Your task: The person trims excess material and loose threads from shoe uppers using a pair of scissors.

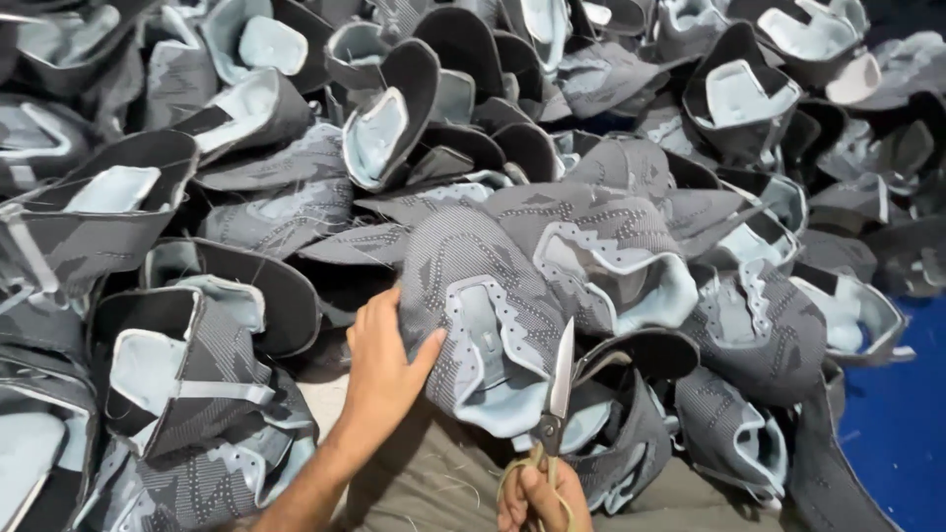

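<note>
Fingers point(399, 330) of the left hand point(379, 369) curl around the left edge of a grey knitted shoe upper point(483, 296), thumb pressed flat on its patterned face, so the hand grips it firmly. That shoe upper sits at the centre of the view, its pale blue lining turned toward six o'clock. At about five o'clock from the left hand, the right hand point(542, 498) is closed around the handles of a pair of scissors point(559, 389). Its blades point toward twelve o'clock, nearly shut, with the tips just beside the upper's lining edge. A heap of similar shoe uppers point(246, 148) spreads from nine o'clock through three o'clock. A blue floor point(902, 424) shows at four o'clock.
</note>
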